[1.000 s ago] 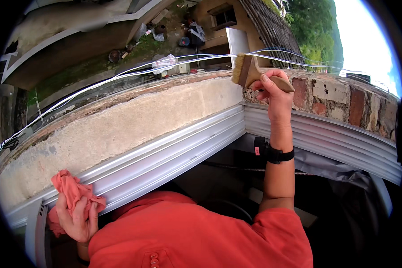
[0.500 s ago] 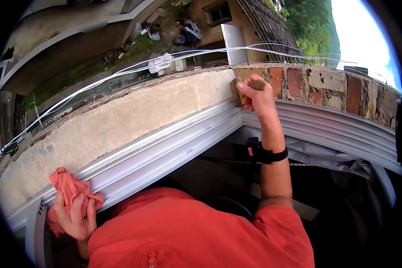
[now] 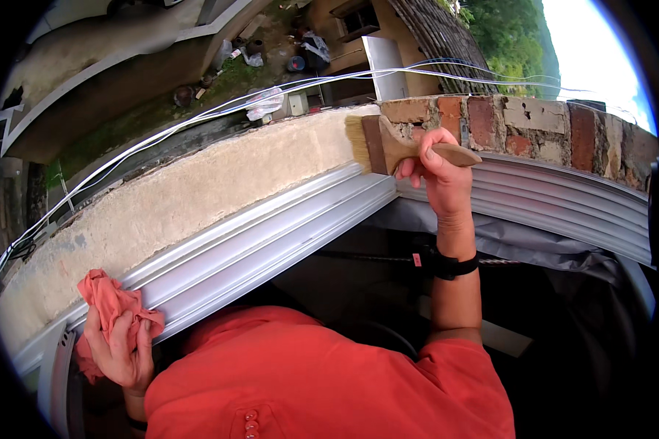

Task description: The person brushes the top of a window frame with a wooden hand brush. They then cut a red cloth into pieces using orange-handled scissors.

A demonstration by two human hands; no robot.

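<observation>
My right hand [image 3: 444, 174] is closed round the wooden handle of a wide paintbrush [image 3: 394, 146]. Its pale bristles point left and touch the right end of the plastered sill [image 3: 220, 175], beside the brick wall. Below the sill runs a white, grooved window track [image 3: 271, 252]. At the left end of the track, my left hand [image 3: 121, 355] holds a crumpled red cloth [image 3: 117, 304] against the frame. Part of the cloth is hidden behind the fingers.
A second grooved track [image 3: 556, 197] meets the first at a corner under the brick wall [image 3: 520, 124]. White cables [image 3: 198, 119] hang along the sill's outer side. Far below lies a yard with a blue bucket [image 3: 296, 64] and plastic bags. A grey sheet [image 3: 483, 233] hangs inside.
The brush has tilted, so its bristles and ferrule now show, pointing left onto the sill. My right hand has shifted slightly right and down. The left hand with the cloth has barely moved.
</observation>
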